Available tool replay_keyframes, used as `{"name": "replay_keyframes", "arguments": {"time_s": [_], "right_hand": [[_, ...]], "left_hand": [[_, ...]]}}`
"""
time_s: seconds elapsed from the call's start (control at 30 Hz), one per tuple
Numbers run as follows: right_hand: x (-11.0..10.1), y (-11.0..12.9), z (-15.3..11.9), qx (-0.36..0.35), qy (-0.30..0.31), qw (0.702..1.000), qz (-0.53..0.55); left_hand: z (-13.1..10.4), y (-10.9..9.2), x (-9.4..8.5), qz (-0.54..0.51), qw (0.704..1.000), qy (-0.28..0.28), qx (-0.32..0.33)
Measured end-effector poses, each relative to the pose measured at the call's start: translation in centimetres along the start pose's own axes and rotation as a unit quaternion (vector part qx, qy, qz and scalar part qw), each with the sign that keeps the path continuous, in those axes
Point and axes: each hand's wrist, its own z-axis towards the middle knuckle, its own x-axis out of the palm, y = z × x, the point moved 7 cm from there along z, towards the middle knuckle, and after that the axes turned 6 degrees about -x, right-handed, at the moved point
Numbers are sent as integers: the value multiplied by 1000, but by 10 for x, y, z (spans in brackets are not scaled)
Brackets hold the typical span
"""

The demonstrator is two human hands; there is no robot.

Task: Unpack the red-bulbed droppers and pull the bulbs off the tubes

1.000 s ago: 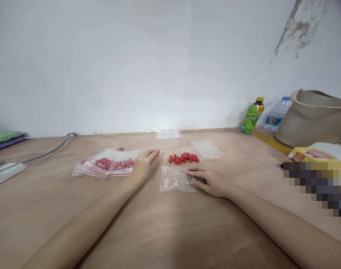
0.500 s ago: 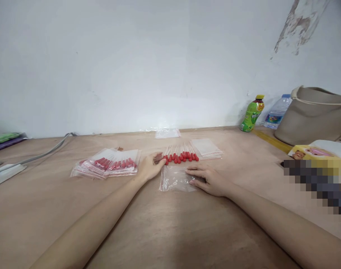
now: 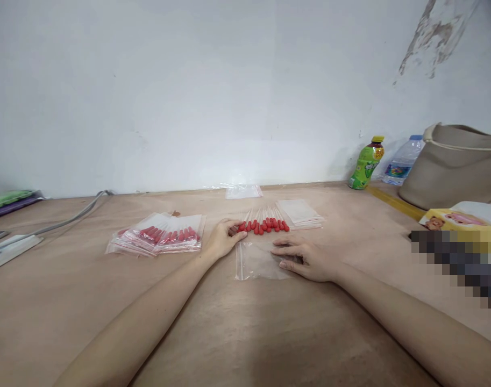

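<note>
Several red-tipped sticks (image 3: 265,226) lie in a fanned row on the table, their red ends toward me. My left hand (image 3: 228,236) is at the row's left end, thumb and fingers closed around the leftmost red tip. In front of the row a clear zip bag (image 3: 255,262) lies flat, its zip edge at the left. My right hand (image 3: 305,258) rests on the bag's right part with its fingers apart. Filled bags with red tips inside (image 3: 160,235) are piled to the left. Behind my right hand sits a stack of flat bags (image 3: 299,213).
Another flat bag (image 3: 244,192) lies by the wall. At the back right stand a green bottle (image 3: 366,164), a clear bottle (image 3: 404,158) and a grey-beige bin (image 3: 450,166). A yellow packet (image 3: 450,219) is at the right, and a grey cable (image 3: 73,215) at the left.
My left thumb has shifted slightly toward me, while the fingers have curled over the leftmost red tip. The zip bag lies slightly nearer to me. The whole view has shifted a little.
</note>
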Motion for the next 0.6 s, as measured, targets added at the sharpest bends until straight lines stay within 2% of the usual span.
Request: {"name": "replay_keyframes", "arguments": {"time_s": [0.27,0.43,0.6], "right_hand": [[0,0,0,10,-1,1000,3],[1,-1,-1,7,-1,1000,5],[2,-3,-1,8,-2,1000,12]], "left_hand": [[-2,-6,-2,46,999,-18,10],[-3,-9,-1,87,994,-15,68],[-2,-11,2,63,992,1,110]]}}
